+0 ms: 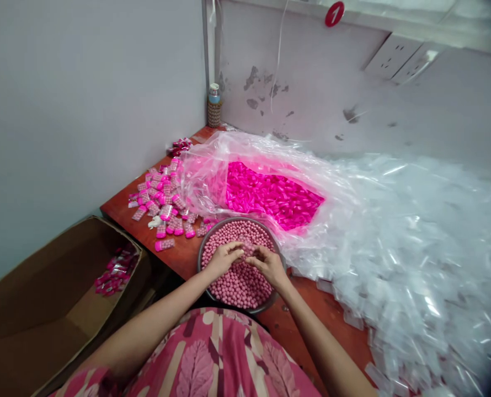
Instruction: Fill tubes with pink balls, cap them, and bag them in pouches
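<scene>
Above the red tabletop (320, 317), left fingers (234, 255) and right fingers (257, 261) pinch a clear container (246, 247) between them.

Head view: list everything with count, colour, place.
Walls: two, grey, left and back
Table: one, red-brown, centre
Box: one, brown, lower left
Packets: several, dark pink, in box
Bowl: one, grey, table's near edge
Beads: many, pink, in bowl
Held piece: one, clear, above bowl
Capped containers: many, clear with pink, table left
Plastic bag: one, clear, behind bowl
Small pieces: many, pink, in bag
Loose pieces: many, clear, table right
Bottle: one, blue, far corner
Socket plates: two, white, back wall
Round sign: one, red, upper right
Clothing: one, patterned pink, bottom
Left hand: one, bare, over bowl
Right hand: one, bare, over bowl
</scene>
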`<state>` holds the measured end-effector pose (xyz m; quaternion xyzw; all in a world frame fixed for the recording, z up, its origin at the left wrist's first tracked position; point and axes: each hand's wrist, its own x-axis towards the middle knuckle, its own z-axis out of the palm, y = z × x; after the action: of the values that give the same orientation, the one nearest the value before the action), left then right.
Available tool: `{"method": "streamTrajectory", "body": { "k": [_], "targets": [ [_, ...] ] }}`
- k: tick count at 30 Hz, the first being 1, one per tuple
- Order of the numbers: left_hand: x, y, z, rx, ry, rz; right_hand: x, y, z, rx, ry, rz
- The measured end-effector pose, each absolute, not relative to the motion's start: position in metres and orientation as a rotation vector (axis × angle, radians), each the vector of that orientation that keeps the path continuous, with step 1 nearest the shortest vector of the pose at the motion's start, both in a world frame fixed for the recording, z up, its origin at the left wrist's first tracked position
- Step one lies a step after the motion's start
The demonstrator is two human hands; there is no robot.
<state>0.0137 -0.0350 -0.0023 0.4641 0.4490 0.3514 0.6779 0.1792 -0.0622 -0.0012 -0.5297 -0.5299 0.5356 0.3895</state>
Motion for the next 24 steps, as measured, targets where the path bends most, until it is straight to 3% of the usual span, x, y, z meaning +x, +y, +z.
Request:
{"method": "streamTrajectory", "body": {
  "k": [10, 18, 24],
  "targets": [
    [0.013, -0.036, 0.000, 0.907, 0.865, 0.723, 0.183, -0.057, 0.017, -1.451, -1.616, 1.231],
    [0.006, -0.026, 0.000, 0.779, 0.904, 0.742, 0.284, 0.021, 0.026, -2.169, -1.674, 0.573],
    [0.005, -0.024, 0.001, 0.790, 0.895, 0.765, 0.324, 0.061, 0.006, -2.469, -1.822, 0.362]
  ]
}}
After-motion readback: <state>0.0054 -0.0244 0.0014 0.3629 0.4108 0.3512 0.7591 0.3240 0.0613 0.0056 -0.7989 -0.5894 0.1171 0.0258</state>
